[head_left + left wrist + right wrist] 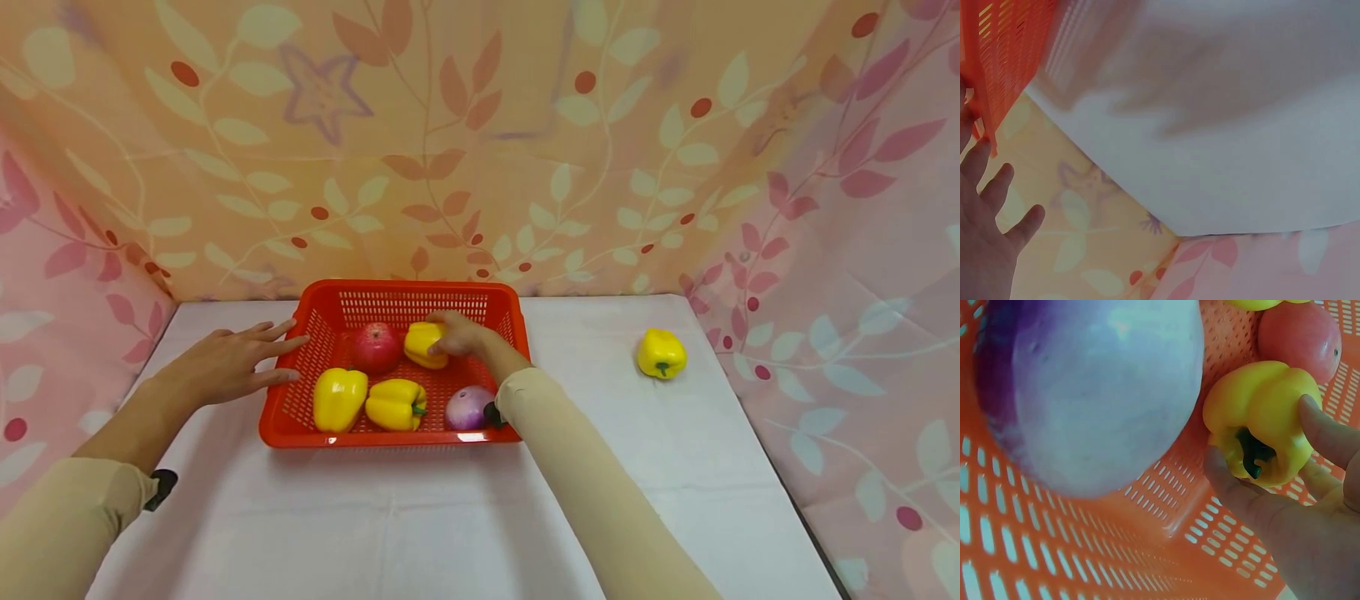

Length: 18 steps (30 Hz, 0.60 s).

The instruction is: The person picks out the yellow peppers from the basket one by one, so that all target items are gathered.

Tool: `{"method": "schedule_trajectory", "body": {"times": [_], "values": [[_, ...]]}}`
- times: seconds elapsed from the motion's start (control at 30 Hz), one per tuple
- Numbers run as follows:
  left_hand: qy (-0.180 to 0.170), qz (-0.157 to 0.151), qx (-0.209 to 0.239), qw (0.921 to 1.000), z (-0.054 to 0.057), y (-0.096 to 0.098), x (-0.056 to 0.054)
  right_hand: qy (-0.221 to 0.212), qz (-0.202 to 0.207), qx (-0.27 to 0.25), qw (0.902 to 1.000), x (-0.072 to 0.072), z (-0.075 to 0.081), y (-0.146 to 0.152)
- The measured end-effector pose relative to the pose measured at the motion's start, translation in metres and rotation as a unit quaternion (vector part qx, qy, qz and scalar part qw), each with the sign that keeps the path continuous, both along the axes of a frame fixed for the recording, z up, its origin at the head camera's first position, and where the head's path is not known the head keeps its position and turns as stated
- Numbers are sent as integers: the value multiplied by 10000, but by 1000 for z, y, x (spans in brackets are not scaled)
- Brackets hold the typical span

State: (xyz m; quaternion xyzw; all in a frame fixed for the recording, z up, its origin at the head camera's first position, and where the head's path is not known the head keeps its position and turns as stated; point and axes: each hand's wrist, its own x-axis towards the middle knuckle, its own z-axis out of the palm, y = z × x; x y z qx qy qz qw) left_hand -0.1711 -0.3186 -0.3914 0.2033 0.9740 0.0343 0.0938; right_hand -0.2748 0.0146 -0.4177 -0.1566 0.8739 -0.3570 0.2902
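In the head view a red plastic basket (397,287) stands on the white table. My right hand (459,335) reaches inside and grips a yellow bell pepper (424,345). Seen from the right wrist, thumb and fingers are on either side of that bell pepper (1260,419), near its green stem. My left hand (232,364) has its fingers spread and straight at the basket's left rim; whether they touch it I cannot tell. Two more yellow bell peppers (340,400) lie at the front left of the basket. A round red fruit, like a pomegranate (377,347), sits behind them.
A purple onion (468,408) lies in the basket's front right corner, close to my right wrist. Another yellow bell pepper (662,354) rests alone on the table (600,400) at the right. Flower-patterned cloth (465,167) rises behind the table and at both sides.
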Motion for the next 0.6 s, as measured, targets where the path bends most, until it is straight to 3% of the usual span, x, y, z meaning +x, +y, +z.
{"method": "schedule_trajectory", "body": {"times": [0.43, 0.6], "values": [[50, -52, -81, 9999, 0, 2, -1, -13, 10, -251, 9997, -7, 26, 20], [32, -29, -47, 10000, 1, 2, 1, 223, 148, -409, 9988, -12, 40, 32]]}}
